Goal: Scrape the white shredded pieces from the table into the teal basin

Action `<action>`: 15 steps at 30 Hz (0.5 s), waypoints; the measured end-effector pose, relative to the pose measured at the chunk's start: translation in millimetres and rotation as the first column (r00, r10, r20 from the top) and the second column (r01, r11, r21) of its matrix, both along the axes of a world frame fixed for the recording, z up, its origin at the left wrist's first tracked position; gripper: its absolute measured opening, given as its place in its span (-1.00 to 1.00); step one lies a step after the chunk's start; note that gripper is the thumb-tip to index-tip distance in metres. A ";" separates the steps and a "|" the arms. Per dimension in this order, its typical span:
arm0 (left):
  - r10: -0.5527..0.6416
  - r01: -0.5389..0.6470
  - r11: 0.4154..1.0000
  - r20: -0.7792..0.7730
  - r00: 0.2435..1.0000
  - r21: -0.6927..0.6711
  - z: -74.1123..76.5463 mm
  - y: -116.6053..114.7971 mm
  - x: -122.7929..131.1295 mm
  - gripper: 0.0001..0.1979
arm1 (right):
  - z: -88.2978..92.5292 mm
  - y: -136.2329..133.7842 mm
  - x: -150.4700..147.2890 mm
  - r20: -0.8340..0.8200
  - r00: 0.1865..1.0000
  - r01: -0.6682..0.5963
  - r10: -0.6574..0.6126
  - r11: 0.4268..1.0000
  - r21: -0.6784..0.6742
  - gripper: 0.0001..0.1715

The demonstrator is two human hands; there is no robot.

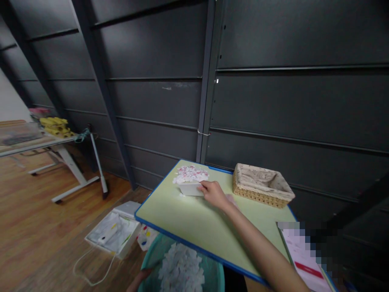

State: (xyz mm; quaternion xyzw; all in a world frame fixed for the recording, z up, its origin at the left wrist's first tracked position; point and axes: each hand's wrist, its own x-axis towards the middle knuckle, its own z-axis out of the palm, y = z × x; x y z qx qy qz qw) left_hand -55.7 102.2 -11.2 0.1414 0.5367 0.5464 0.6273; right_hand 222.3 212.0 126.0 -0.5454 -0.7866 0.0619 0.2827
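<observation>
My right hand (212, 193) reaches across the green table (188, 223) and its fingers are closed on the edge of a small white tray (189, 189). A heap of white and pink paper scraps (191, 174) lies right behind the tray, at the table's far left corner. Only a sliver of my left hand (138, 282) shows at the bottom of the view, against the rim of a teal basin (214, 275) that holds white paper scraps (181, 269) below the table's near edge. Its fingers are hidden.
A wicker basket (261, 184) with a cloth lining stands at the table's far right. A paper sheet (304, 255) lies at the near right corner. On the wooden floor lie an open white box (114, 231) and a cord. Another table (45, 142) stands at left, a dark wall behind.
</observation>
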 end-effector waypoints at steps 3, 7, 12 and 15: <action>0.048 -0.049 0.998 -0.031 0.998 -0.045 -5.3 1.5 -6.6 0.08 | 7.2 -4.7 1.2 0.011 0.998 -0.059 0.059 0.998 -0.018 -0.74; 0.066 -0.069 0.996 -0.036 0.997 -0.065 -9.5 -8.1 -6.1 0.06 | 15.2 -8.4 1.3 -0.039 0.994 -0.105 0.104 0.994 -0.028 -0.72; 0.082 -0.083 0.996 -0.055 0.995 -0.018 -15.7 -30.6 -5.5 0.05 | 5.0 -19.9 -3.9 -0.135 0.989 -0.075 0.069 0.996 -0.038 -0.70; 0.027 -0.028 0.999 -0.057 0.998 -0.022 -20.1 -34.7 -12.4 -0.01 | -2.1 -35.0 -0.3 -0.161 0.986 -0.050 0.037 0.996 -0.077 -0.71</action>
